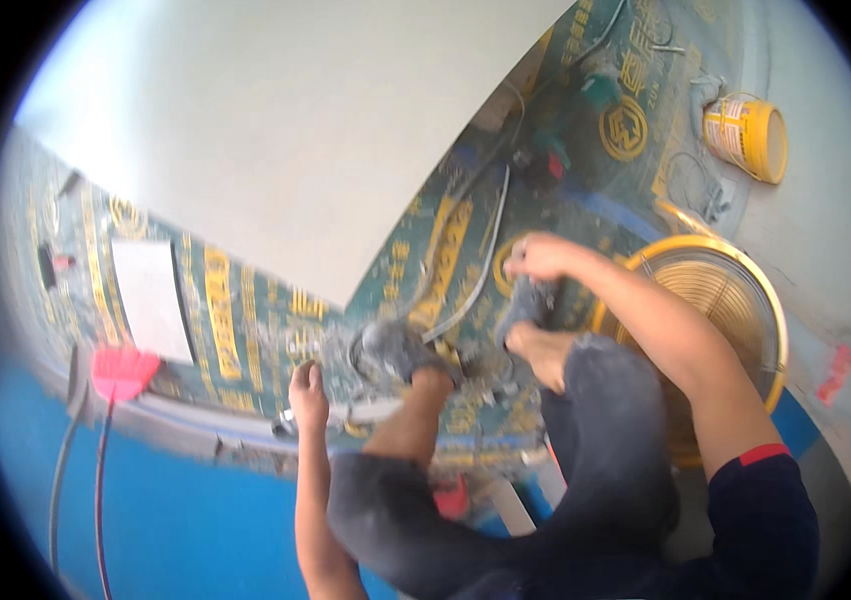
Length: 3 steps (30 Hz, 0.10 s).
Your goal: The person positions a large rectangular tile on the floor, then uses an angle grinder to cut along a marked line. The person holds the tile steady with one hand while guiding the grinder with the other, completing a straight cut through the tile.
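I sit with knees bent. My left hand (309,400) hangs beside my left knee, its fingers drawn together, and nothing shows between them. Close to it on the floor lies a small dark and silvery object (286,424), too blurred to name. Above my right shoe (529,303), my right hand (543,257) reaches forward with curled fingers; whatever they may hold is hidden. My left shoe (396,348), grey with dust, rests on the printed green floor covering (416,280). A large pale panel (246,120) fills the upper left, its corner pointing toward my feet.
To the right stands a round yellow-rimmed fan (778,330); a yellow bucket (746,138) lies beyond. Cables (486,255) and a green tool (552,150) lie ahead. At left are a white sheet (151,300), a long-handled red dustpan or broom (126,372) and blue flooring (196,520).
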Tool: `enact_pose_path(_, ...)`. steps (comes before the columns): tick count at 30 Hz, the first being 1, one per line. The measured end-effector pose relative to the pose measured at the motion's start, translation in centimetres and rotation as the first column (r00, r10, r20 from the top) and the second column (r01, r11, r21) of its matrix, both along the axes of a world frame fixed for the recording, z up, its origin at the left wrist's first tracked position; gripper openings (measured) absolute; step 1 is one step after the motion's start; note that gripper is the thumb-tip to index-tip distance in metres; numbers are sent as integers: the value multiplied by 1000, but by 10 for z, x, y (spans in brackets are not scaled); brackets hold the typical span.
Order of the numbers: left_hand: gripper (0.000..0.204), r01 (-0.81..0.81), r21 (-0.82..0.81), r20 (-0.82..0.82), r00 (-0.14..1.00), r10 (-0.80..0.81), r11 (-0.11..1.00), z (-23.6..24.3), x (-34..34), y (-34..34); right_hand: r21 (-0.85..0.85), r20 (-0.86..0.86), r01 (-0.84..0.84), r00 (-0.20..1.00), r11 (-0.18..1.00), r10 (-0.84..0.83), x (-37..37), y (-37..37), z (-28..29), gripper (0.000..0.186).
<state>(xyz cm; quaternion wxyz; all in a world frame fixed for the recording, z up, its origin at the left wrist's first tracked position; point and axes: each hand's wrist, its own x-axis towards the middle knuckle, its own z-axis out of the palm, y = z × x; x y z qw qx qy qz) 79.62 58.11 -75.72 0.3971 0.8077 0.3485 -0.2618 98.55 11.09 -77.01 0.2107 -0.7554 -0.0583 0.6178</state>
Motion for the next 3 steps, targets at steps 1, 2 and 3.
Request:
enact_pose_path(1, 30, 0, -38, 32, 999, 1, 999, -16, 27, -3, 54, -18, -58, 998, 997, 59, 4, 1, -14, 51)
enact_pose_path(2, 28, 76, -31, 34, 997, -75, 997, -25, 53, -4, 86, -104, -69, 992, 994, 78, 12, 9, -15, 51)
enact_pose_path(3, 27, 150, -19, 34, 988, -150, 988, -37, 73, -5, 169, -110, 6, 994, 986, 13, 23, 17, -7, 49)
